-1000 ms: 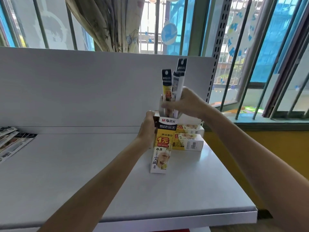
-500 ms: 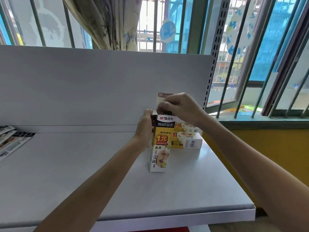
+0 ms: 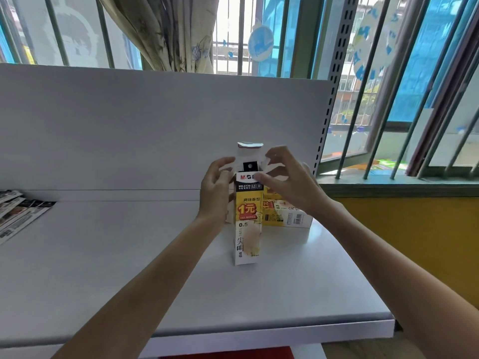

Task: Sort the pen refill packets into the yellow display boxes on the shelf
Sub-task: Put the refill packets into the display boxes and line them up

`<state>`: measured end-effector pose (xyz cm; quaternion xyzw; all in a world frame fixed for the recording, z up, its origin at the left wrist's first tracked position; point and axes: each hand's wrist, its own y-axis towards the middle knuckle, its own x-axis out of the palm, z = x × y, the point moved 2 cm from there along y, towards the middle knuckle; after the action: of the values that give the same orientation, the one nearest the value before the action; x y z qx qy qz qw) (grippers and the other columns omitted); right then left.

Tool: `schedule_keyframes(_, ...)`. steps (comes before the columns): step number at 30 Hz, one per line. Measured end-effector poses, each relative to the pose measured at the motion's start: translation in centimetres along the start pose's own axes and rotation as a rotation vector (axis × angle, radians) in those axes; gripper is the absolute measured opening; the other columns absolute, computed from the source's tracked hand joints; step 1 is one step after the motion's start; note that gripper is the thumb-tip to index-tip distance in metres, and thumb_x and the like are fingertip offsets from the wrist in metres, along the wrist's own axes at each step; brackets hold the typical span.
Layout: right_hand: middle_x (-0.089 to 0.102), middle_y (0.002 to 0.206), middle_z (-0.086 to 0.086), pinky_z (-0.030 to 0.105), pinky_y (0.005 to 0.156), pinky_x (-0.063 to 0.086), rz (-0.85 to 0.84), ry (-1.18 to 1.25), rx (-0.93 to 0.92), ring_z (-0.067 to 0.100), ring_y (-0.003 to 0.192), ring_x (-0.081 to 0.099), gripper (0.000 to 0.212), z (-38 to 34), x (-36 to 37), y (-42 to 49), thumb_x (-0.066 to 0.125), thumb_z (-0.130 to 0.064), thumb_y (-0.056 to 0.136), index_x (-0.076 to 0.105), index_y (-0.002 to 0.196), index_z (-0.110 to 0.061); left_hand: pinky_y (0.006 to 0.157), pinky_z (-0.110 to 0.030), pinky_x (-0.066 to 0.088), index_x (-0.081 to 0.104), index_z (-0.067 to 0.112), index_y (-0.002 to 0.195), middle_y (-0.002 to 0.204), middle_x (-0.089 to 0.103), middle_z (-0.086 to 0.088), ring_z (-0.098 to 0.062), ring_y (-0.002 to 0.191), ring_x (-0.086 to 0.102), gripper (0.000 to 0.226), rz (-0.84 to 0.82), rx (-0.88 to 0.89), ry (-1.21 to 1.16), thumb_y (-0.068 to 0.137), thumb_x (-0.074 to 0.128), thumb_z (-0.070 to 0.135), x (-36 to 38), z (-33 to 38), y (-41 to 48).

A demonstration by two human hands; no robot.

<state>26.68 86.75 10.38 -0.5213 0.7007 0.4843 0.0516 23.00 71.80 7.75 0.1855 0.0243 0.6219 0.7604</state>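
Observation:
A tall yellow and white display box point(image 3: 247, 224) stands upright on the white shelf point(image 3: 116, 268), its top flap point(image 3: 250, 147) raised. The black top of a pen refill packet point(image 3: 250, 166) shows inside the opening. My left hand point(image 3: 216, 189) is against the box's upper left side, fingers loosely curved at the left flap. My right hand point(image 3: 287, 182) is at the upper right, thumb touching the front top edge and blurred fingertips at the right side flap. Neither hand holds a packet.
More yellow boxes point(image 3: 285, 216) lie flat behind the upright one, partly hidden by my right hand. Several loose refill packets point(image 3: 20, 213) lie fanned at the shelf's far left. A white back panel point(image 3: 155, 130) rises behind; the shelf ends at the right near a barred window.
My right hand pushed the packets it held down into the box and let them go. Both hands now sit at the side flaps of the box top.

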Motion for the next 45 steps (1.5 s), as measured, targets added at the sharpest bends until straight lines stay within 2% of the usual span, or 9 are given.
schedule_keyframes(3,0.063,0.102,0.01,0.007,0.064,0.052,0.078,-0.077,-0.106,0.014,0.082,0.064,0.04,0.6,-0.2,-0.3,0.068,-0.029,0.081,0.055,0.104,0.0,0.083,-0.026,0.047,0.052,0.03,0.106,0.122,0.049,-0.004,-0.019,0.111,0.052,0.023,-0.039,0.206,0.318,0.093,0.047,0.011,-1.0,0.3,0.6)
schedule_keyframes(7,0.067,0.099,0.014,0.009,0.068,0.052,0.027,-0.016,-0.065,0.023,0.089,0.068,0.026,1.1,0.9,-0.9,0.057,-0.025,0.09,0.059,0.096,0.0,0.09,-0.019,0.042,0.054,0.03,0.109,0.129,0.041,-0.002,-0.013,0.115,0.044,0.028,-0.122,0.427,0.552,0.082,0.05,0.024,-1.4,1.3,1.1)
schedule_keyframes(12,0.062,0.103,-0.003,0.023,0.073,0.052,-0.098,0.081,0.099,0.01,0.091,0.061,0.06,0.0,2.9,-1.7,0.06,-0.063,0.067,0.05,0.109,-0.022,0.082,-0.007,0.045,0.046,0.019,0.133,0.133,0.036,-0.004,-0.017,0.123,0.042,0.043,-0.321,0.419,0.675,0.09,0.053,0.016,-1.6,1.8,2.3)
schedule_keyframes(16,0.057,0.086,-0.013,0.012,0.058,0.042,-0.005,0.063,0.183,0.005,0.078,0.057,0.04,-0.3,3.1,-1.6,0.067,-0.042,0.078,0.048,0.104,-0.019,0.107,-0.033,0.033,0.026,0.02,0.145,0.148,0.019,-0.004,-0.018,0.136,0.022,0.074,-0.316,0.316,0.901,0.083,0.059,0.045,-2.6,2.2,3.1)
schedule_keyframes(20,0.059,0.087,-0.011,0.026,0.068,0.052,-0.077,0.122,0.186,0.01,0.083,0.062,0.039,-0.2,2.9,-1.3,0.067,-0.041,0.078,0.051,0.106,-0.018,0.112,-0.045,0.015,0.044,0.02,0.137,0.154,0.006,-0.007,-0.021,0.141,-0.002,0.088,-0.222,0.323,1.221,0.064,0.043,0.071,-3.5,3.2,3.1)
schedule_keyframes(28,0.06,0.078,-0.007,0.023,0.056,0.047,-0.305,-0.097,0.139,0.007,0.064,0.056,0.038,-0.5,1.5,0.4,0.061,-0.051,0.08,0.051,0.099,-0.019,0.109,-0.053,0.021,0.06,0.026,0.118,0.145,0.034,-0.001,-0.021,0.138,0.021,0.084,-0.309,0.176,1.219,0.075,0.016,0.083,-3.3,-0.3,1.7)
schedule_keyframes(33,0.056,0.078,-0.005,0.029,0.061,0.042,-0.616,-0.357,0.119,0.015,0.07,0.053,0.031,0.5,1.8,1.0,0.069,-0.047,0.075,0.049,0.088,-0.027,0.101,-0.05,0.033,0.041,0.031,0.134,0.135,0.049,0.005,-0.018,0.124,0.042,0.063,-0.377,0.226,1.158,0.082,0.044,0.067,-3.9,-2.8,0.4)
schedule_keyframes(40,0.054,0.088,-0.012,0.022,0.064,0.037,-0.873,-0.345,0.234,0.014,0.086,0.053,0.044,4.1,6.8,-2.3,0.071,-0.039,0.075,0.049,0.112,-0.03,0.087,-0.036,0.04,0.062,0.023,0.11,0.107,0.064,0.004,-0.017,0.1,0.055,0.044,-0.456,0.118,1.206,0.081,0.057,0.056,-4.2,-9.0,-2.1)
schedule_keyframes(45,0.056,0.105,-0.014,0.02,0.074,0.038,-0.834,-0.345,0.291,0.01,0.094,0.051,0.065,3.6,6.7,-1.9,0.077,-0.041,0.07,0.045,0.126,-0.03,0.103,-0.041,0.031,0.042,0.022,0.135,0.133,0.048,-0.001,-0.021,0.123,0.041,0.069,-0.496,0.119,1.27,0.081,0.051,0.063,-5.9,-9.4,-2.4)
